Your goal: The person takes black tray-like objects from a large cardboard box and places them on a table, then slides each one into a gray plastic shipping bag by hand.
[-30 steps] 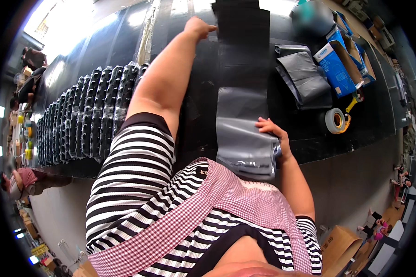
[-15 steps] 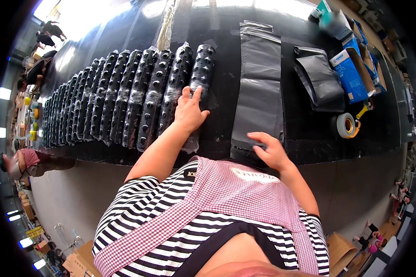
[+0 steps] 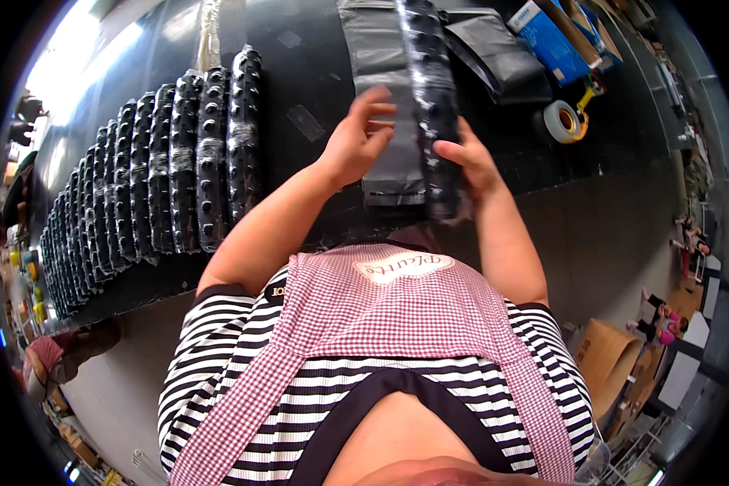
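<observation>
A long black studded roll wrapped in clear film stands out from my body, over the right side of a flat stack of grey plastic bags. My right hand is closed round its near part, thumb on top. Just left of it, my left hand is above the bags with fingers apart and slightly blurred, holding nothing. More wrapped studded rolls lie side by side in a long row to the left.
On the right lie a folded grey bag, a roll of tape with a yellow dispenser, and blue boxes. The black table's near edge runs before me. A person is at far left, a brown carton at lower right.
The rightmost roll has left the row and moved right onto the grey bags. My left hand has come off it; my right hand now grips it. The view has shifted right.
</observation>
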Tool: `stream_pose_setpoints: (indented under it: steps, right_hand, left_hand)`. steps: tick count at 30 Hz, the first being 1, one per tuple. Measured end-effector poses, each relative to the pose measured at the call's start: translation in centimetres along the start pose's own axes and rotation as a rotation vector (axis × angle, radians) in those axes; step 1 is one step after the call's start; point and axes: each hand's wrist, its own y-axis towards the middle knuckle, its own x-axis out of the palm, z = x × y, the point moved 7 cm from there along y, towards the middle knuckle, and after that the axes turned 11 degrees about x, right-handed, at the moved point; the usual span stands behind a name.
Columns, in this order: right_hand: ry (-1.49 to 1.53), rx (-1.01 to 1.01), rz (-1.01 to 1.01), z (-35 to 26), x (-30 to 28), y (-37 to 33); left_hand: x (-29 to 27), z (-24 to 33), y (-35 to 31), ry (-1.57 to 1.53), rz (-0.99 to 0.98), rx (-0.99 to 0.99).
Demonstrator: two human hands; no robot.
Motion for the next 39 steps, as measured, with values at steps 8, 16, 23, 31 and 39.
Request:
stream_pose_setpoints:
  steps: [8, 16, 23, 31, 39]
  right_hand:
    - [-0.086, 0.024, 0.245, 7.7, -5.6, -14.2]
    - [-0.293, 0.054, 0.311, 12.6, -2.0, -19.0]
    - [-1.075, 0.105, 0.578, 13.2, -3.4, -20.7]
    - [-0.986, -0.065, 0.648, 10.1, -2.7, -14.7]
    - [-0.750, -0.008, 0.439, 9.3, -2.9, -3.1]
  left_hand:
    - [5.0, -7.4, -5.2, 1.020, -0.716, 0.333]
    - [2.5, -7.7, -2.0, 0.536, -0.380, 0.058]
    - [1.7, -10.8, -1.1, 0.108, -0.208, -0.300]
    - [1.3, -6.7, 4.1, 0.335, -0.027, 0.278]
    - [-4.1, -13.7, 13.3, 0.208, -0.069, 0.022]
